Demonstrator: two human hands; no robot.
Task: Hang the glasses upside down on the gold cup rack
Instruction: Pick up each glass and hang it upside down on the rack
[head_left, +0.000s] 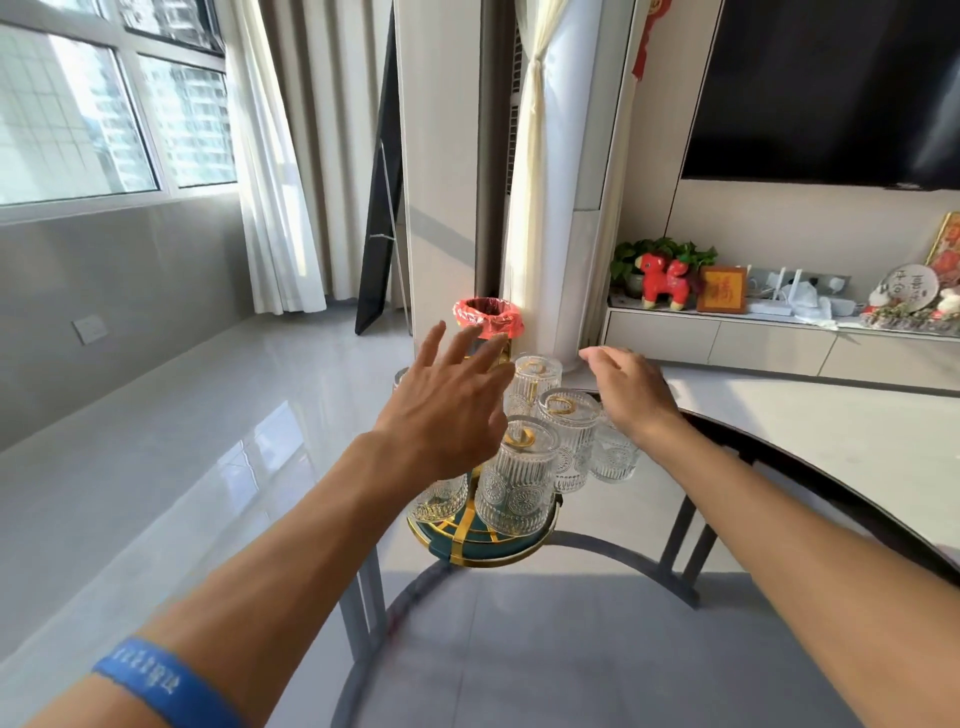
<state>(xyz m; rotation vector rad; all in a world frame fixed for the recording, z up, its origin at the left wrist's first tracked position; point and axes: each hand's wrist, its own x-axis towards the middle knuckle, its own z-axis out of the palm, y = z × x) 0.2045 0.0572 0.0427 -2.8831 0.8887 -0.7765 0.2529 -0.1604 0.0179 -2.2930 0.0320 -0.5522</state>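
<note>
Two bare hands above a gold cup rack (480, 540) on a glass side table (582, 639), sunlit living room. Ribbed, embossed glasses already inverted on the rack's gold arms: nearest glass (514, 483), middle glass (569, 441), rear glass (535, 387), right-hand glass (613, 457) partly behind the right wrist, left-hand glass (441, 499) under the left palm. Another rim just visible beyond the left hand, too hidden to identify.

Left hand (447, 415) spread flat, fingers apart, holding nothing, hovering over the left side of the rack. Right hand (631, 392) loosely curled, fingers slack, holding nothing, just beside the rear and right-hand glasses. Contact with any glass impossible to tell from this angle.

Apparently at the last step: letting go and checking, with no loose glass in sight anywhere on the table. To do it well: lift both hands straight up and away rather than sideways, since the glasses hang close together, some nearly touching. Watch the right wrist near the right-hand glass; a brush there likely to set glass knocking on glass. Steady the green-and-gold base of the rack if anything rocks. Confirm each gold arm tip sits well inside its tumbler before withdrawing. Red-lined bin (488, 317) on the floor beyond.
</note>
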